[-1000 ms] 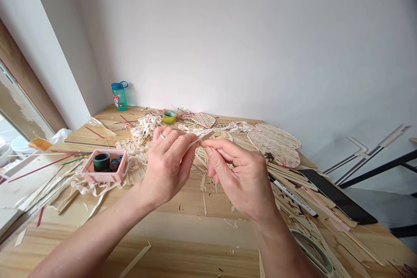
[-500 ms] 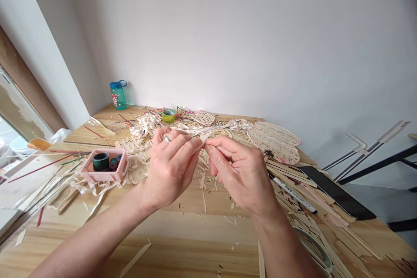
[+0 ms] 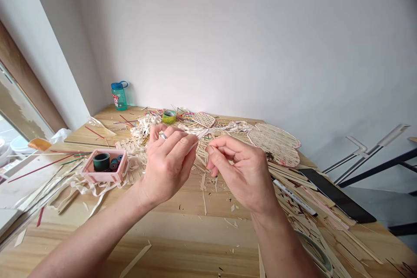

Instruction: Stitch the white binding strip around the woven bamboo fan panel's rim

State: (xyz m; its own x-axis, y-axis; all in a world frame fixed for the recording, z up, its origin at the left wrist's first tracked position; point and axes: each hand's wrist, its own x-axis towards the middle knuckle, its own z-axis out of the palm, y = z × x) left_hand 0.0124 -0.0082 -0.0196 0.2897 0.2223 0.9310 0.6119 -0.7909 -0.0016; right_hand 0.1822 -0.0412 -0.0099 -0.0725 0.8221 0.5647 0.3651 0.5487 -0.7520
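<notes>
My left hand [image 3: 171, 160], with a ring on one finger, is raised over the middle of the table. Its fingers are closed on a thin white strip [image 3: 194, 144], of which only a short edge shows at the fingertips. To its right, my right hand [image 3: 241, 167] is in a pinch, thumb against forefinger. Whatever lies in that pinch is too small to make out. A narrow gap separates the two hands. Behind them lie a white ribbon [image 3: 239, 126] and a woven mat [image 3: 127, 144], partly hidden by my left hand.
On the left stands a pink basket [image 3: 100, 177] with dark spools. A blue-green bottle [image 3: 119, 97] and a yellow-green tape roll [image 3: 169, 117] are at the back. To the right are a woven fan-shaped piece [image 3: 276, 141], a marker [image 3: 295, 197], a black flat bar [image 3: 337, 195] and loose strips.
My hands have moved apart, from nearly touching fingertips to a small gap. My left hand has shifted slightly left, still closed on the strip. My right hand keeps its pinch.
</notes>
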